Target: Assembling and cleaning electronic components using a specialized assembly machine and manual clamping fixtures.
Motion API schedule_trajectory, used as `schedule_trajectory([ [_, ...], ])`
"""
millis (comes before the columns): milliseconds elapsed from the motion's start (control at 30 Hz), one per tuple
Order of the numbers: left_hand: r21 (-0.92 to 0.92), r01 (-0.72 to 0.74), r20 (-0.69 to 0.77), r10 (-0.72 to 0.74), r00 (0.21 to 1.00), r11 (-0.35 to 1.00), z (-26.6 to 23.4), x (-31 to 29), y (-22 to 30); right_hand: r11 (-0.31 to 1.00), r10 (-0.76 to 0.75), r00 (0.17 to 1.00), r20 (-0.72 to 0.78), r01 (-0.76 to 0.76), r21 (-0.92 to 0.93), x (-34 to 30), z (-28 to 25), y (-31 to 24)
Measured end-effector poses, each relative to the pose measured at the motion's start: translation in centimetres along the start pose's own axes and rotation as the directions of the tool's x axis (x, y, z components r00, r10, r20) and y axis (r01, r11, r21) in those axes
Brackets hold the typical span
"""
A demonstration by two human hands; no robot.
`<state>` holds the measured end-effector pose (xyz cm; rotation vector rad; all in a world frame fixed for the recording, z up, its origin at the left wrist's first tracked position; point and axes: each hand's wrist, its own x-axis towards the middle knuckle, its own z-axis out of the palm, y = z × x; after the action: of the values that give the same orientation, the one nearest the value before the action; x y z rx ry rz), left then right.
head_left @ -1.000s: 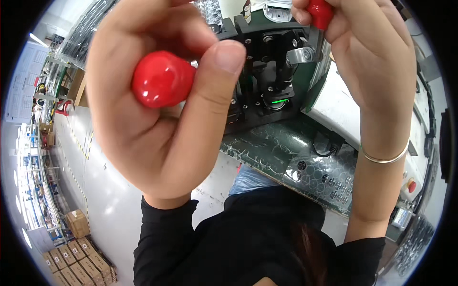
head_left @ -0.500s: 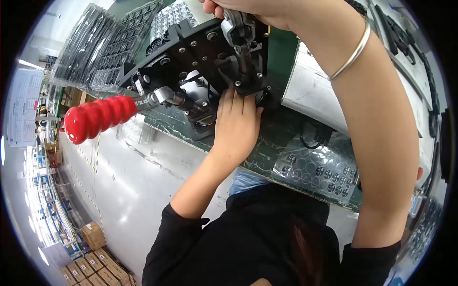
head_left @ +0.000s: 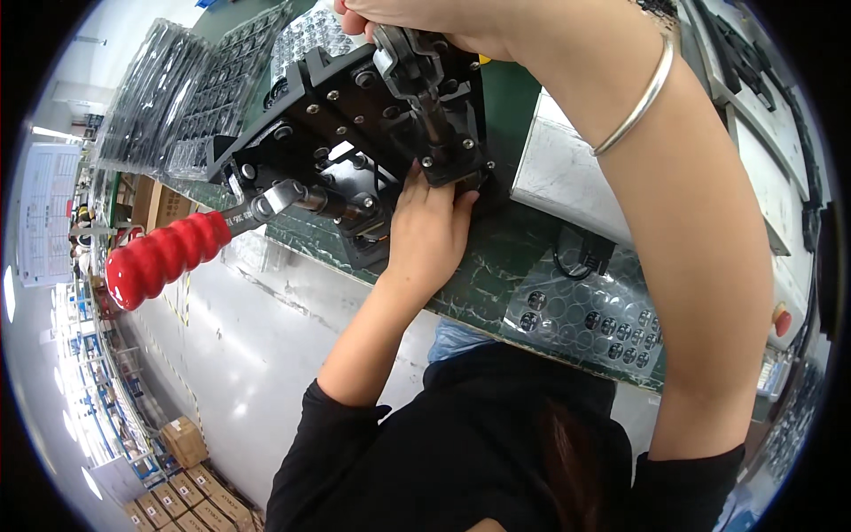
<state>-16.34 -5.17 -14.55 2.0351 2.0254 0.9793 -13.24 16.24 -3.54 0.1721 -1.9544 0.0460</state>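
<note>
A black fixture (head_left: 332, 111) with two metal toggle clamps stands on the green bench top. From its left side sticks out one clamp's ribbed red handle (head_left: 168, 257). My left hand (head_left: 424, 232) lies low at the fixture's front, fingers stretched out and thumb apart. Its fingertips reach in under the other toggle clamp (head_left: 421, 89) and are partly hidden. At the top edge my right hand (head_left: 421, 11) is closed around the upper end of that clamp; the part inside the grip is out of sight.
Stacked clear plastic trays (head_left: 160, 93) stand at the far left. Right of the fixture sit a grey metal box (head_left: 563, 177) and a black cable plug (head_left: 585, 253). Nearer lies a clear sheet (head_left: 567, 319) with several small dark round parts. A red button (head_left: 781, 320) shows at the right.
The fixture, its clamps and both hands sit slightly further left in the picture. The red handle appears lower and more steeply slanted. My right hand keeps its grip.
</note>
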Motion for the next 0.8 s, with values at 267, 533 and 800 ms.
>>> schedule_trajectory([
  [267,0.065,-0.019,0.026,0.017,1.000,0.998,-0.5,-0.1,-0.5,0.939,0.248,0.693,0.677,0.000,-0.344,6.5,-5.5,-6.1],
  [533,0.071,0.030,0.060,-0.034,0.998,0.997,-1.4,-0.7,-0.3,0.902,0.429,0.645,0.632,-0.267,-0.340,7.4,-4.9,-7.2],
  [800,0.035,-0.469,-0.863,0.263,0.431,0.882,-16.6,-2.0,6.5,0.902,0.429,0.637,0.640,-0.263,-0.343,7.9,-5.8,-7.3],
])
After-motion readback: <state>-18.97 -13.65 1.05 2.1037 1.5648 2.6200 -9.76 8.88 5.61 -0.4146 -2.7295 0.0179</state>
